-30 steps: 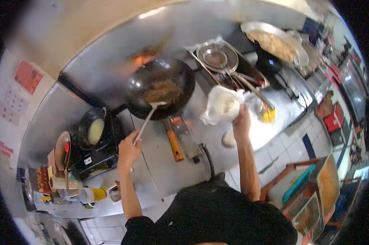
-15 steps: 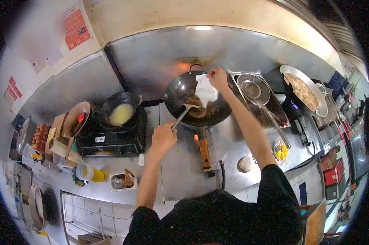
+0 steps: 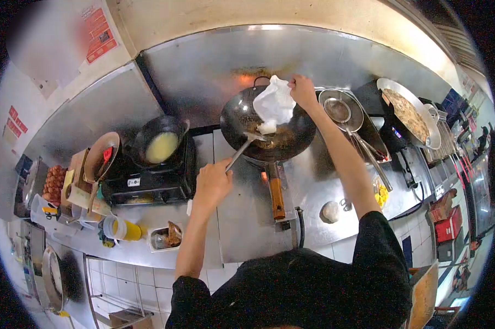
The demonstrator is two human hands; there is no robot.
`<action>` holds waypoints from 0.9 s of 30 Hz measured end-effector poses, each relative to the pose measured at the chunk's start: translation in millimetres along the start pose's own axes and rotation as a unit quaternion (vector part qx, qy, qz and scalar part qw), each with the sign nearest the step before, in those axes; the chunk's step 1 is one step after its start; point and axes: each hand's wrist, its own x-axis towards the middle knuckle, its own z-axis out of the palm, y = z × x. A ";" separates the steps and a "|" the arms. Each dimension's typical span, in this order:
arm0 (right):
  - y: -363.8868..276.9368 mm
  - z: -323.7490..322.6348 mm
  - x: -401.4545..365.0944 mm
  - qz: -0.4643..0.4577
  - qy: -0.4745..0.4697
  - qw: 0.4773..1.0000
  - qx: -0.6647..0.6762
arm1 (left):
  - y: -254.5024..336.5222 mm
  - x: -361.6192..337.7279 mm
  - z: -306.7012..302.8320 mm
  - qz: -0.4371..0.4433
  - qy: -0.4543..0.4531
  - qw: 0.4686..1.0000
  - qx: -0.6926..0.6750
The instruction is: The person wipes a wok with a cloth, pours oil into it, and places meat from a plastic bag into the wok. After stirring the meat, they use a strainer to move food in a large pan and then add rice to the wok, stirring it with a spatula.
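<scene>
Wok is a round, blackened steel one. It sits on the burner in the middle of the shiny stainless counter, with its one orange wooden handle pointing back at us. Our right hand is pinched tight on the top of a crinkly white plastic bag, which hangs over the far side of the wok. One white lump, which looks like cooked rice, sits at the bag's mouth just above the brownish food. Our left hand is wrapped round the thin metal shaft of a spatula, with its blade down in the wok beside the lump. So that's one bag and one spatula.

We count two black pans in all. The smaller pan, on the boxy portable stove to the left, holds smooth yellow liquid. One round wire strainer lies just right of the wok.
</scene>
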 end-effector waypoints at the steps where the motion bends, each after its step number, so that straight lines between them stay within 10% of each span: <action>1: 4.5 0.8 5.5 -0.003 0.005 1.000 -0.001 | -0.1 5.6 0.7 0.026 0.027 0.999 0.018; 13: 72.4 14.2 -10.4 0.212 0.005 0.922 0.324 | -36.9 32.1 58.3 0.001 -0.079 0.997 0.002; 20: 53.3 -4.2 -12.6 0.286 0.005 0.769 0.572 | 64.1 118.9 2.0 0.210 0.119 0.967 -0.077; 27: 22.8 -76.5 30.3 0.206 0.047 0.885 0.414 | 22.6 90.3 -17.4 0.069 0.034 0.997 0.015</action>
